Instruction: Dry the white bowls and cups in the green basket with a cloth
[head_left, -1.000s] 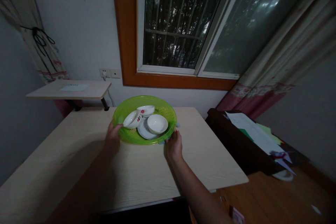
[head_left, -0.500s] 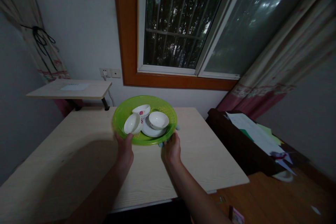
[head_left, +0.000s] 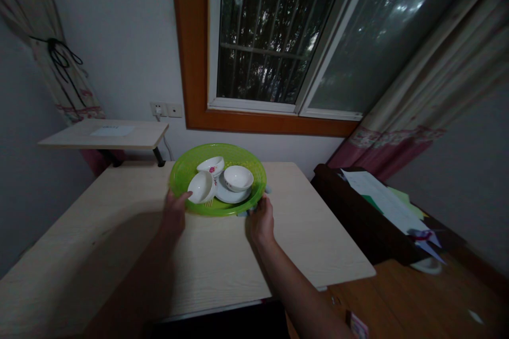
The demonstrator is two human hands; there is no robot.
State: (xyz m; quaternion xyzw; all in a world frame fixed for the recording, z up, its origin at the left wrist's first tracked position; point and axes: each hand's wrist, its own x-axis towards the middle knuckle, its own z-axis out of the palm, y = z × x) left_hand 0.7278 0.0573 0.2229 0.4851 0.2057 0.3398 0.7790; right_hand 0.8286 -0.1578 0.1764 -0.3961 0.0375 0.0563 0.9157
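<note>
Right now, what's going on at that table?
A person has both hands at a green basket over the table. The left hand holds the near-left rim, thumb over the edge by the front bowl; the right hand is at the near-right rim, its grip partly hidden. In the basket, one bowl sits on a plate, while the front bowl and a rear bowl lean at its left.

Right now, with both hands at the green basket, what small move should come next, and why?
Perhaps steady the basket: the left hand and right hand are at its near rim, the left bowl and back bowl lean, and the right bowl sits on a plate, so a jolt might make them slide.
</note>
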